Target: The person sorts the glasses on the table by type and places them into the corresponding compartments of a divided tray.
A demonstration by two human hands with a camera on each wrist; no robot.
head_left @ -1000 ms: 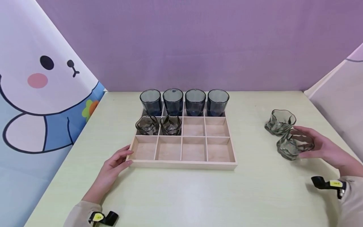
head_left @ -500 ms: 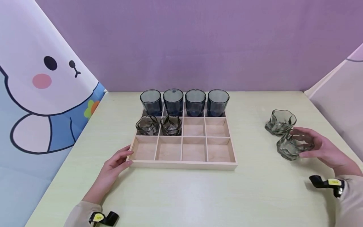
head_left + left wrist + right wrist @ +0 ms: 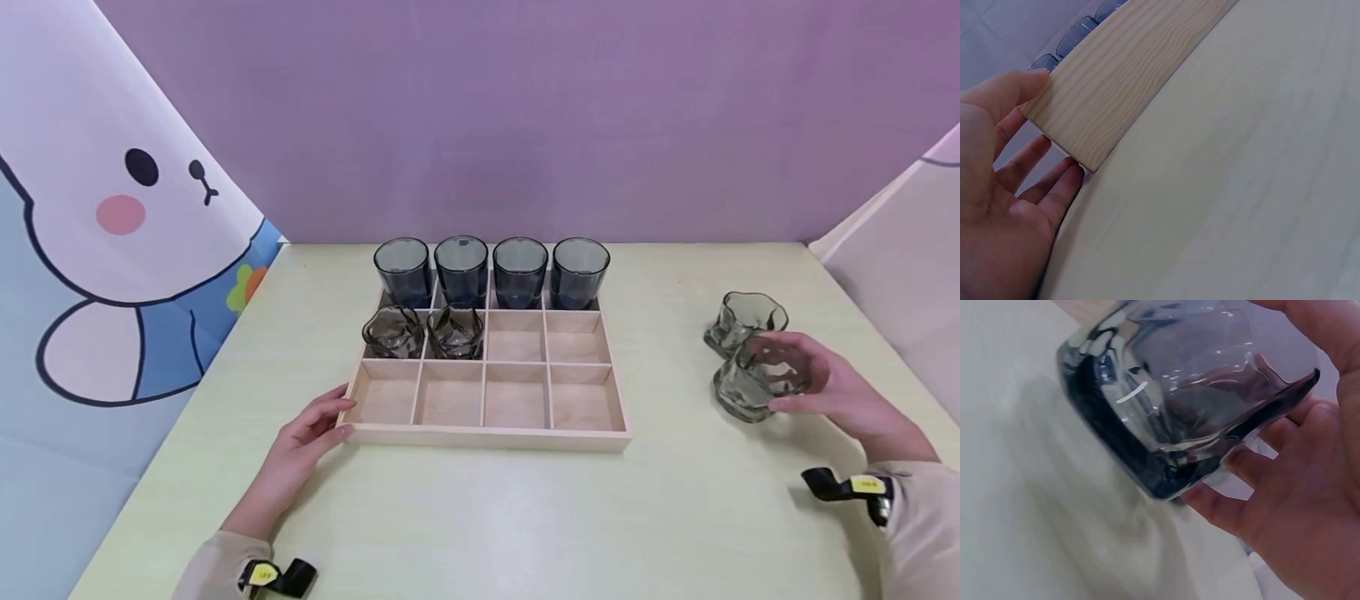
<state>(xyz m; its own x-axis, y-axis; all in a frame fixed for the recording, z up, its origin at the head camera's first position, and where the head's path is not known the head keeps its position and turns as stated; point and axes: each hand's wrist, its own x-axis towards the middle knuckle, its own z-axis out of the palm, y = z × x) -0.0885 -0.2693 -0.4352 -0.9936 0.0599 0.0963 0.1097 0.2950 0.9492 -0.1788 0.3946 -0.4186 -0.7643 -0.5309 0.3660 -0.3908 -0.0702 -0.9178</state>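
A wooden tray with a grid of compartments lies in the middle of the table. Several tall blue-grey glasses fill its back row. Two low wavy smoky glasses stand in the left two cells of the middle row. My right hand grips a third wavy glass, tilted and just off the table at the right. A second loose wavy glass stands right behind it. My left hand rests with straight fingers against the tray's front-left corner.
The pale table has bare surface in front of the tray and between tray and right-hand glasses. A purple backdrop closes the far edge, with a cartoon rabbit panel on the left and a pale panel on the right.
My right hand has closed round the nearer wavy glass and shifted it a little left and up, tilting it. The left hand has stayed at the tray's corner.
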